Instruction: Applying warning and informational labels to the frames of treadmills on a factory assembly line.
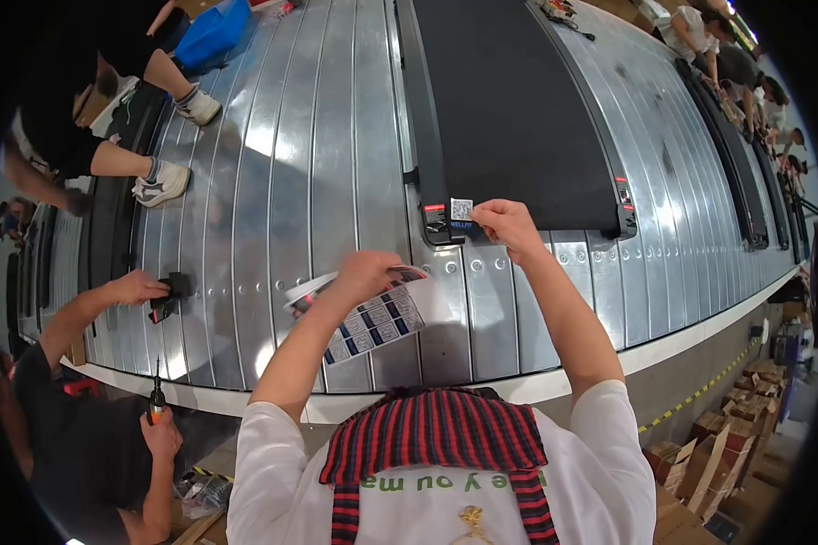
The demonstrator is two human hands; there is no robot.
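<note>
A black walking pad (518, 109) with a wide belt and dark side rails lies on the slatted metal conveyor in front of me. At its near left corner my right hand (511, 227) pinches the edge of a small white square sticker (461, 210) with a printed code. The sticker is at the belt's near end, beside the rail; whether it is stuck down I cannot tell. Lower left, my left hand (365, 275) grips several sticker sheets (379, 324), which hang tilted above the conveyor and show rows of dark blue and white labels.
At the left a co-worker's hand (138, 287) touches a black end piece, and the other holds a screwdriver (158, 397). A person in white shoes (164, 184) sits on the conveyor. A blue bag (213, 34) lies far left. Cardboard boxes (713, 436) fill the lower right floor.
</note>
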